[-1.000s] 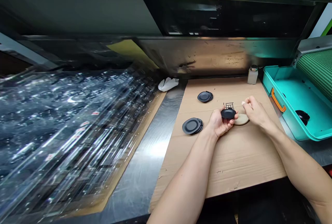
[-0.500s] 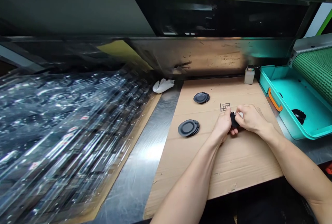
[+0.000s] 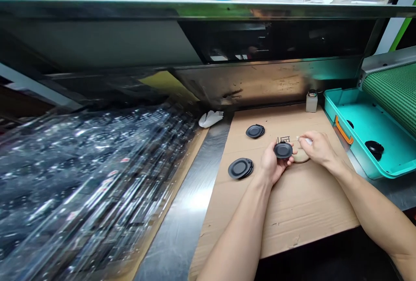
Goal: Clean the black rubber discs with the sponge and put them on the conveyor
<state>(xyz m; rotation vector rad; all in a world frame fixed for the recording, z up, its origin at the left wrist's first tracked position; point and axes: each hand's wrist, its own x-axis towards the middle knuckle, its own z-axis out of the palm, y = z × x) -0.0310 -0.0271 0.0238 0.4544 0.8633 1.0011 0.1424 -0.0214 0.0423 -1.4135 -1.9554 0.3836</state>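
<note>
My left hand (image 3: 273,163) holds a black round disc (image 3: 283,150) by its edge, flat face up, over the cardboard sheet (image 3: 312,198). Close by on the right, my right hand (image 3: 316,147) is closed on a small white piece (image 3: 307,141), partly hidden by the fingers. Beneath and between the hands lies a pale round pad (image 3: 300,156). Two small stacks of black discs rest on the cardboard to the left, a nearer stack (image 3: 240,168) and a farther stack (image 3: 255,131).
A teal bin (image 3: 370,170) with an orange handle and black parts inside stands at the right, beside a green belt (image 3: 396,86). A small bottle (image 3: 311,101) stands at the back. Clear plastic trays (image 3: 97,185) fill the left; white crumpled paper (image 3: 211,119) lies near them.
The black disc now lies face up in my left hand, and my right hand has moved away from it. The pale pad has come into view. The camera view has tilted up.
</note>
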